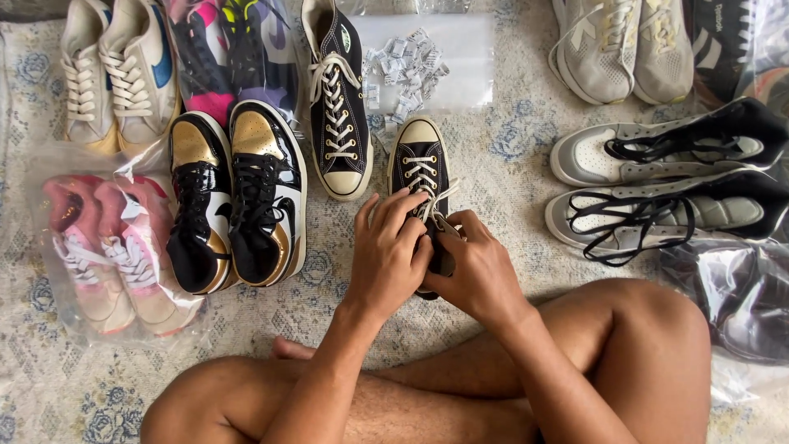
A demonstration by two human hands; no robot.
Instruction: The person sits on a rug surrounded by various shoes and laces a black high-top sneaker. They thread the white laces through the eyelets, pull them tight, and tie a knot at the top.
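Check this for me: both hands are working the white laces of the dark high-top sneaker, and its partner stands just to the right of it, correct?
Not quite. In the head view, both hands, left hand and right hand, are on the laces of the dark sneaker, but its partner stands to the left of it, not the right.

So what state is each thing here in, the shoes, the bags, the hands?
Black canvas sneaker: on the rug, laces partly done, both hands on it.
Left hand: gripping the sneaker.
Right hand: pinching a white lace.
Matching high-top: fully laced, lying flat.
Black and gold pair: laced, unbagged.
Pink pair: sealed in a clear bag.
Grey and black pair: laces loose.
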